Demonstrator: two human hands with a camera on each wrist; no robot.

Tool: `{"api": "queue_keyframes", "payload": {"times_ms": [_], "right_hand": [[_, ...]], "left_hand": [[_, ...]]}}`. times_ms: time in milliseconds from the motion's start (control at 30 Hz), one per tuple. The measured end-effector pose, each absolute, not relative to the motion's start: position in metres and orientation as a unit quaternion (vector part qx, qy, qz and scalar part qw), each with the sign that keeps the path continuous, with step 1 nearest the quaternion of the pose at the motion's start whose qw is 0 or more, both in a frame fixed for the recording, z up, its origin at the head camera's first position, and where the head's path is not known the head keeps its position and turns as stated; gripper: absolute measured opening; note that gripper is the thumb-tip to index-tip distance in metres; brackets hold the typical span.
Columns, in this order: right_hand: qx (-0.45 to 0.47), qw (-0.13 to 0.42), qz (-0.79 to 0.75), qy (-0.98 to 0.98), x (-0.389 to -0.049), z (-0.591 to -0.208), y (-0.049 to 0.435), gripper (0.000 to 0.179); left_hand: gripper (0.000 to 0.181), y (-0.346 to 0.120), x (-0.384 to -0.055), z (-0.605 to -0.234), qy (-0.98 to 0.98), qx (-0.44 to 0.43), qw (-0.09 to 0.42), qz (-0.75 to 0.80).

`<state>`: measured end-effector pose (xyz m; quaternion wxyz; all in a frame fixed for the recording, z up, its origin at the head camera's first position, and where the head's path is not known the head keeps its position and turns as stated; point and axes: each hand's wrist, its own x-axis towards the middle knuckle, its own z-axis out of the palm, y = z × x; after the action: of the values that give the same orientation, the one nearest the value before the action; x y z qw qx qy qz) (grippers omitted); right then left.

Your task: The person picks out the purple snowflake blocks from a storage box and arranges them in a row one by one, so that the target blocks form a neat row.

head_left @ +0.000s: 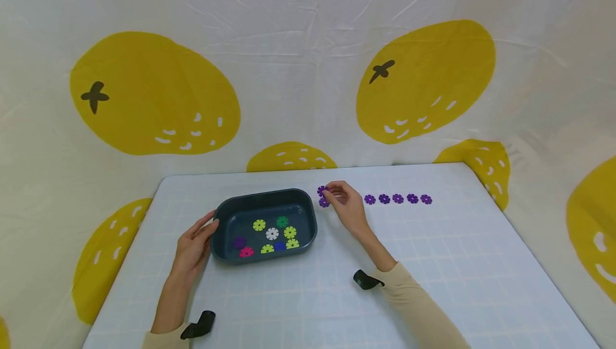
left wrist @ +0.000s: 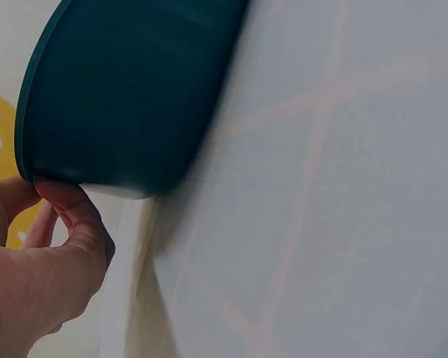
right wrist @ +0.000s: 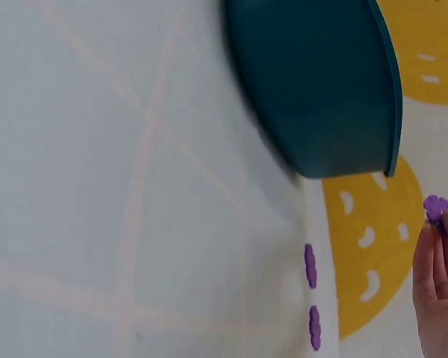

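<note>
My left hand (head_left: 191,247) pinches the rim of a dark teal tray (head_left: 218,250) at its left end, with thumb and fingers on the edge in the left wrist view. Inside lie several flower-shaped discs: yellow (head_left: 259,225), green (head_left: 282,222), white (head_left: 271,233), blue (head_left: 279,246), pink (head_left: 246,252) and purple (head_left: 239,242). Just past the tray's right end, my right hand (head_left: 347,210) holds a purple flower-shaped disc (right wrist: 436,209) between thumb and fingertips, raised above the table. Another purple disc (head_left: 324,202) shows just below it in the head view.
To the right of my right hand, several purple discs (head_left: 398,199) lie in a row near the table's back edge. The white table (head_left: 308,306) has a faint grid. Behind it hangs a cloth (head_left: 298,71) printed with yellow fruit.
</note>
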<state>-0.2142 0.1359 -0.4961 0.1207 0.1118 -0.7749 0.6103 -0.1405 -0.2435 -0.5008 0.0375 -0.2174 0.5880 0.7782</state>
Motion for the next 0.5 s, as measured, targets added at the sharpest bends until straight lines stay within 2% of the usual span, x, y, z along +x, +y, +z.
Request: {"api": "queue_keyframes", "payload": {"times_ms": [267, 500], "right_hand": [[0.101, 0.136, 0.616, -0.770, -0.219, -0.500, 0.168, 0.024], [0.087, 0.148, 0.611, -0.773, -0.219, -0.499, 0.192, 0.026]], "left_hand": [[0.049, -0.244, -0.138, -0.502, 0.594, -0.209, 0.029, 0.776], [0.053, -0.244, -0.139, -0.500, 0.597, -0.219, 0.030, 0.771]]}}
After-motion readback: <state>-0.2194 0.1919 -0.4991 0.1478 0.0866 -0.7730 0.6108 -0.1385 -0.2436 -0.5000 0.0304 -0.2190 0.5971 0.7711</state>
